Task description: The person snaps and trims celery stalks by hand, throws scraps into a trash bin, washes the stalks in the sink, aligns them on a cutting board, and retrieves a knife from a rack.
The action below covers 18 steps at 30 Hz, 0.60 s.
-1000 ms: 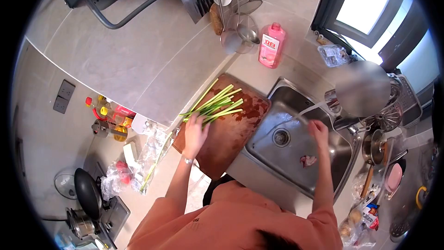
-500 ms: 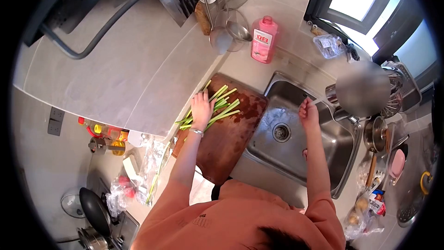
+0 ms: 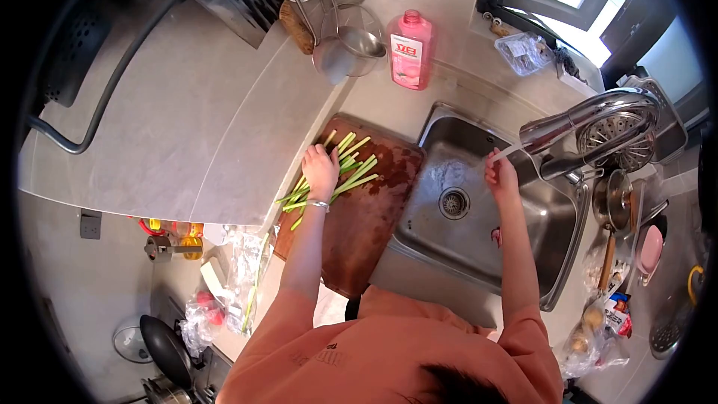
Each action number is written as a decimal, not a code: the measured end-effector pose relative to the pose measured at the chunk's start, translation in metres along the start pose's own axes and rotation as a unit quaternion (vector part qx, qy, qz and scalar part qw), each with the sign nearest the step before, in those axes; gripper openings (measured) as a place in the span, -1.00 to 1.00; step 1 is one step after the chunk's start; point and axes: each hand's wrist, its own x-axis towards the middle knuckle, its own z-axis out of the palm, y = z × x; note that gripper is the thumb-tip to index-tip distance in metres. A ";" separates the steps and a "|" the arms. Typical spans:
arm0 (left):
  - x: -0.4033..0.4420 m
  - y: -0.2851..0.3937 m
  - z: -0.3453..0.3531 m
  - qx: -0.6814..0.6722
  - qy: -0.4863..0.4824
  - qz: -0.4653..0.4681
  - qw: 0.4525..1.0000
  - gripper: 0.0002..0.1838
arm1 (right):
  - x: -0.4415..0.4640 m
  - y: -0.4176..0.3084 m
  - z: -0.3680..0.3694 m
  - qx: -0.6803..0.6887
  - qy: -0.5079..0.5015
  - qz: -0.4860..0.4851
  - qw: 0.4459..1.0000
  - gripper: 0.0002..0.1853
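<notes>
My left hand (image 3: 320, 172) is closed over a bunch of long green stalks (image 3: 357, 178) lying on the brown wooden cutting board (image 3: 359, 228). A silvery band circles that wrist. Over the steel sink (image 3: 469, 236), my right hand (image 3: 502, 172) is at the water stream (image 3: 508, 152) from the chrome faucet (image 3: 561, 131). Its fingers are slightly bent and apart, with nothing visible in them. Beside the right forearm, a small dark reddish thing (image 3: 496, 236) shows in the sink; its kind is unclear.
A pink bottle (image 3: 410, 52) stands behind the sink and board. Ladles and strainers (image 3: 348, 41) hang at the back left. A lidded pan (image 3: 612, 202) and plastic bags (image 3: 591, 344) are on the right. Seasoning bottles (image 3: 183, 239) and a black pan (image 3: 166, 350) are on the left.
The view has shifted a little, and the faucet, blurred before, now shows clearly. My right hand's fingers look looser at the water. My left hand stays on the stalks.
</notes>
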 end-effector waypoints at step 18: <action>0.055 0.002 -0.014 0.194 -0.073 0.033 0.978 -0.83 | -0.013 0.005 -0.010 -0.100 0.056 0.002 0.993 -0.78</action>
